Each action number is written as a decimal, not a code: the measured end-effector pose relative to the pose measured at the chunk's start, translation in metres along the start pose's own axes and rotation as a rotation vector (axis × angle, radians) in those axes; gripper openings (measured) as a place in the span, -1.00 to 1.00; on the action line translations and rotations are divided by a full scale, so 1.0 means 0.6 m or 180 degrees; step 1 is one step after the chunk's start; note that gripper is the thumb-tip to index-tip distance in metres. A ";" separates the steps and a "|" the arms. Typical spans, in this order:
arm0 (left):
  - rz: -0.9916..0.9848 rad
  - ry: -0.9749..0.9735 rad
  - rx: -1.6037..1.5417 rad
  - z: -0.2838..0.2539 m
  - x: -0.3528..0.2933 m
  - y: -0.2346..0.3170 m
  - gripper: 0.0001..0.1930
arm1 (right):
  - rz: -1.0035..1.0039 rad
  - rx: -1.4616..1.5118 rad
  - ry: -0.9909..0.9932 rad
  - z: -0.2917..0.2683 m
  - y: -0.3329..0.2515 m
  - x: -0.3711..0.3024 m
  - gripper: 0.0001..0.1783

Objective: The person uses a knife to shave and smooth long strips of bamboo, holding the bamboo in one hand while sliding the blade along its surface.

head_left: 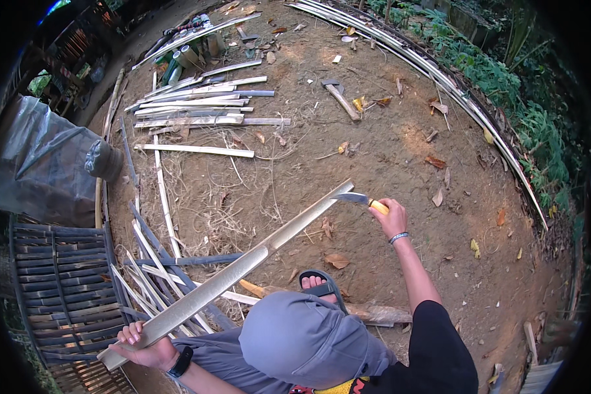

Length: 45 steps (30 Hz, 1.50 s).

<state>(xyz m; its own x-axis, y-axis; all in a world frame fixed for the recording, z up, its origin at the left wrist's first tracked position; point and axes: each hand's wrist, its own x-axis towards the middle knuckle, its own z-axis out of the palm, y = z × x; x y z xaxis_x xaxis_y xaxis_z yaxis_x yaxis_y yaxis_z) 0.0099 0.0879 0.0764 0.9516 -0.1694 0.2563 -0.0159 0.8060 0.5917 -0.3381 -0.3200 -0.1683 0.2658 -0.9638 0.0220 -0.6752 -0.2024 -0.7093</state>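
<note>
A long split length of bamboo (256, 255), its pale hollow side facing up, slants from the lower left to the middle of the view. My left hand (148, 351) grips its near end, fingers curled over the edge. In my right hand (392, 218) is a knife (378, 207) with a yellow handle, held in a closed grip. Its curved blade points left and lies at the bamboo's far end; whether the edge touches or cuts into it I cannot tell. Under the bamboo's near half lie several loose bamboo strips (152, 279).
Cut bamboo pieces (197, 111) lie in a pile at the far left. A hammer-like tool (340, 100) rests on the dirt ahead. Long strips (433, 69) line the right edge by plants. A slatted bamboo rack (65, 282) stands left; a sandalled foot (322, 285) is near the middle.
</note>
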 end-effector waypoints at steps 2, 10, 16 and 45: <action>0.0036 0.0079 0.0027 0.004 -0.003 -0.003 -0.60 | 0.0187 0.0877 -0.0520 0.001 -0.024 -0.025 -0.60; 0.0012 0.0061 -0.0016 0.004 0.001 -0.011 -0.60 | 0.0352 -0.0884 0.0950 0.027 0.063 0.021 -0.59; 0.0030 0.0073 -0.0035 0.007 -0.001 -0.009 -0.60 | 0.0584 0.0393 -0.0338 0.039 0.052 0.015 -0.60; -0.0088 -0.0033 -0.0110 -0.007 -0.003 -0.010 -0.64 | 0.0593 0.0852 -0.0479 0.047 0.017 -0.045 -0.65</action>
<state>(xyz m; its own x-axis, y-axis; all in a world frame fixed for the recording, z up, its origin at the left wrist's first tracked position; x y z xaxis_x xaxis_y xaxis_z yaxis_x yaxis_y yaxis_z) 0.0096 0.0857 0.0694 0.9483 -0.1975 0.2483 0.0209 0.8199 0.5721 -0.3329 -0.2913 -0.1959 0.2668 -0.9395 -0.2149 -0.5227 0.0463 -0.8513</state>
